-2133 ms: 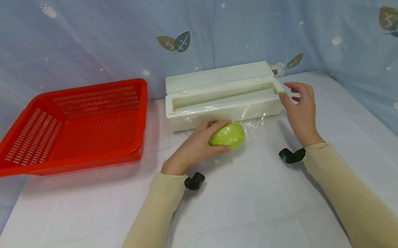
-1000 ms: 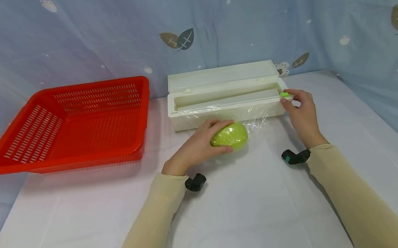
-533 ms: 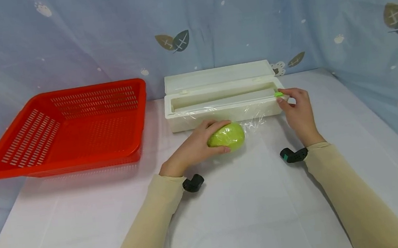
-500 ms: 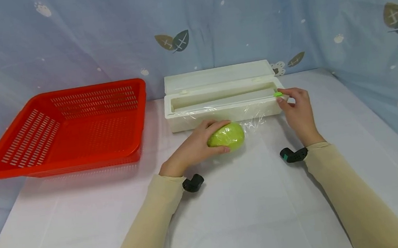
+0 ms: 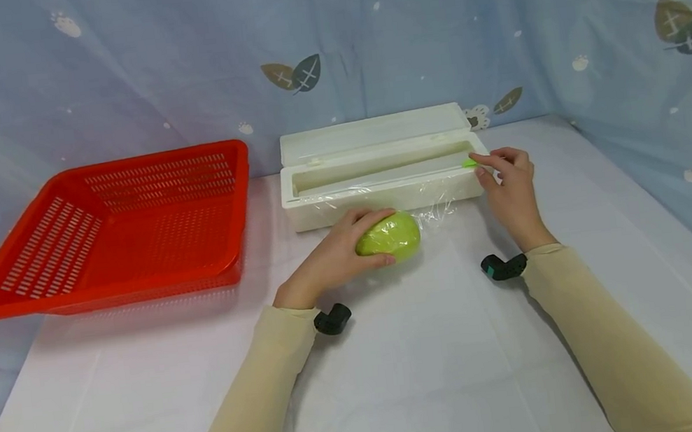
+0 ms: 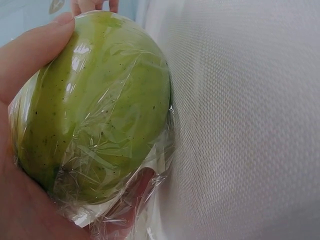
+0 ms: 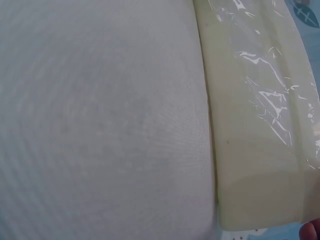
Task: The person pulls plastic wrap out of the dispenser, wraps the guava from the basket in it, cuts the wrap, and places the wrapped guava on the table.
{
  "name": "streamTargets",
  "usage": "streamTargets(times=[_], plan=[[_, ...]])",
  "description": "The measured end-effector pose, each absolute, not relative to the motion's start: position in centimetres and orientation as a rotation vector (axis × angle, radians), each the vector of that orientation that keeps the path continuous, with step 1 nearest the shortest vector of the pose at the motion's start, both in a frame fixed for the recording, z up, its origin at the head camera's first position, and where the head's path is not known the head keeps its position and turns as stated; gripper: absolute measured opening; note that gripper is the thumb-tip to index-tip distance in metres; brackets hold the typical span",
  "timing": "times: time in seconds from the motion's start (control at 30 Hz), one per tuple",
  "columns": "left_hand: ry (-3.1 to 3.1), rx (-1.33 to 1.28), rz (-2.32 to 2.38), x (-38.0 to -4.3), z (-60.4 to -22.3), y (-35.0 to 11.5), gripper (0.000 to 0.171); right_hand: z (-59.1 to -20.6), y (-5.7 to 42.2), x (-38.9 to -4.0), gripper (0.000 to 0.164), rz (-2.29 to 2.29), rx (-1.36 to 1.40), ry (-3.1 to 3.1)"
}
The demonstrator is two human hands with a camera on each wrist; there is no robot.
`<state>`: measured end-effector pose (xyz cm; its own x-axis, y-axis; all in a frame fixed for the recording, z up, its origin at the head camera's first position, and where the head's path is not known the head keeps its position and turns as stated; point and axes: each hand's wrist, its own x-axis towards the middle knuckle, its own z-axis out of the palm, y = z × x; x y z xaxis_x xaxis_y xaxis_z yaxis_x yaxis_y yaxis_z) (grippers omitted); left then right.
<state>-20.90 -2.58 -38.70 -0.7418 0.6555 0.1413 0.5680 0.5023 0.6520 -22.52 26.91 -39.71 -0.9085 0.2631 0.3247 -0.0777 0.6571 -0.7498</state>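
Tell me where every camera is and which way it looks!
Head: on the head, looking forward and down at left hand, right hand, sleeves, green fruit, white box, red basket.
Left wrist: on that wrist, facing the fruit; left fingers show.
Right wrist: on that wrist, facing tablecloth and box; one fingertip shows.
Shared: the fruit shows in head and left-wrist views.

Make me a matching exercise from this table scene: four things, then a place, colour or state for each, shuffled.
Things:
1. plastic basket
2. film-wrapped fruit
3. cling film dispenser box
4. slide cutter

Matches:
A. white, standing open
B. at the right hand
C. red, with slotted sides
D. held in the left hand

Pairs: 1-C, 2-D, 3-A, 4-B
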Motion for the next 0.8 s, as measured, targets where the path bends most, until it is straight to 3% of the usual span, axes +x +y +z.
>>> streamTargets(times=[0.8], plan=[[2.622, 1.082, 1.059, -20.69, -38.65, -2.67, 0.068, -38.79, 26.45, -21.69, 0.021, 0.717, 0.132, -2.400]])
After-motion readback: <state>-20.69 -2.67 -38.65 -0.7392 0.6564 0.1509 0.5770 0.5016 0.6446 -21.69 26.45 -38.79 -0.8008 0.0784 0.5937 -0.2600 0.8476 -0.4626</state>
